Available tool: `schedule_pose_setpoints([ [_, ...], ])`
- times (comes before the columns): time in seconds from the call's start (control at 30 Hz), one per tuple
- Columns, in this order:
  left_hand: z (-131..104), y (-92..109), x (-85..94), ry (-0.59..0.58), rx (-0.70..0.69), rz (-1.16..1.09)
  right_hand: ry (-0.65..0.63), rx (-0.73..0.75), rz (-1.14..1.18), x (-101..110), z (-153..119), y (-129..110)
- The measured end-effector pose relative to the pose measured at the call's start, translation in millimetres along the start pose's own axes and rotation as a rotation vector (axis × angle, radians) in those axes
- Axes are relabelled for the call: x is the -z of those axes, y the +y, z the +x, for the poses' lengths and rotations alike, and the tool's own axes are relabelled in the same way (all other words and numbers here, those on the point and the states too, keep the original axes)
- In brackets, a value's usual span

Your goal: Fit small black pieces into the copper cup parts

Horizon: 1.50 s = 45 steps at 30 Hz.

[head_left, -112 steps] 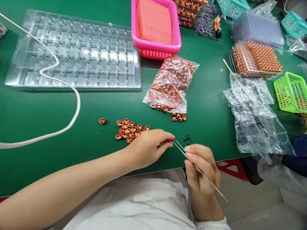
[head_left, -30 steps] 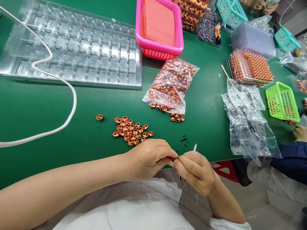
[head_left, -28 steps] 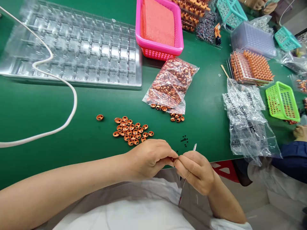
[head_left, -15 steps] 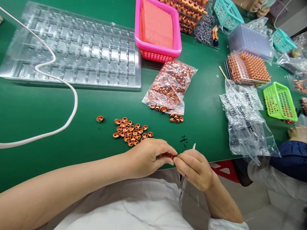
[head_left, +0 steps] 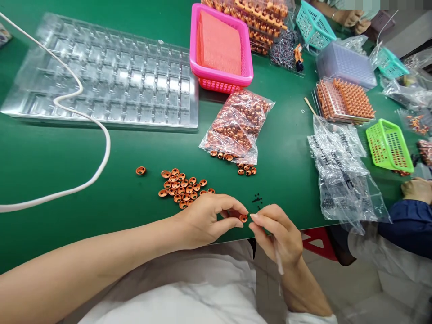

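Note:
Between thumb and fingers, my left hand (head_left: 211, 218) holds a small orange-copper ring part (head_left: 243, 218) at the table's front edge. My right hand (head_left: 280, 234) is just right of it, its fingers bent round tweezers (head_left: 278, 258) that are blurred; their tips cannot be made out. A group of similar copper parts (head_left: 182, 185) lies behind my left hand, with a single one (head_left: 141, 171) farther left. Several tiny black pieces (head_left: 257, 198) lie on the green table behind my right hand. A clear bag of copper parts (head_left: 238, 123) stands behind, with some loose parts at its mouth.
Clear plastic trays (head_left: 111, 81) lie at the back left, crossed by a white cable (head_left: 108, 144). A pink basket (head_left: 221, 81) holds orange-red sheets. Right are plastic bags (head_left: 344, 175), a green basket (head_left: 389, 146) and stacked orange parts (head_left: 354, 101). Another person's hand (head_left: 416, 190) is at the right edge.
My right hand has drawn slightly away from my left, and its tweezers have swung so the tips no longer show above the fingers. The copper part in my left hand is now more visible.

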State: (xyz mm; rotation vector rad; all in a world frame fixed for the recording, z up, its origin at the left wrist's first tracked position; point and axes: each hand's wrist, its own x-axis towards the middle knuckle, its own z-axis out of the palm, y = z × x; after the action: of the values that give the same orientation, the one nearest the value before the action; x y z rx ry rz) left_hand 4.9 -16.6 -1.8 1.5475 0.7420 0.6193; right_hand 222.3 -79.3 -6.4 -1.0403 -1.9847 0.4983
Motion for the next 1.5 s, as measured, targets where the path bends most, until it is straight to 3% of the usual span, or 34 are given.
schedule_pose_setpoints([
  [0.2, 0.6, 2.1, 1.5, 0.01, -0.037, 0.026, 0.301, -0.262, 0.063, 5.7, -4.3, 0.8],
  [0.33, -0.9, 1.0, 1.0, 0.063, -0.053, 0.11, 0.388, -0.321, 0.134, 8.6, -6.0, 2.2],
  [0.7, -2.2, -7.8, 0.6, 0.141, -0.153, 0.364, 0.324, -0.457, 0.317, 4.4, -17.6, -14.2],
  [0.97, -3.6, -8.5, 0.5, 0.147, -0.22, 0.442, 0.239, -0.288, 0.163, -1.2, -10.9, -18.2],
  [1.5, -3.4, -12.3, -0.1, 0.15, -0.285, 0.507, 0.166, -0.245, 0.067, -3.3, -9.3, -15.3],
])
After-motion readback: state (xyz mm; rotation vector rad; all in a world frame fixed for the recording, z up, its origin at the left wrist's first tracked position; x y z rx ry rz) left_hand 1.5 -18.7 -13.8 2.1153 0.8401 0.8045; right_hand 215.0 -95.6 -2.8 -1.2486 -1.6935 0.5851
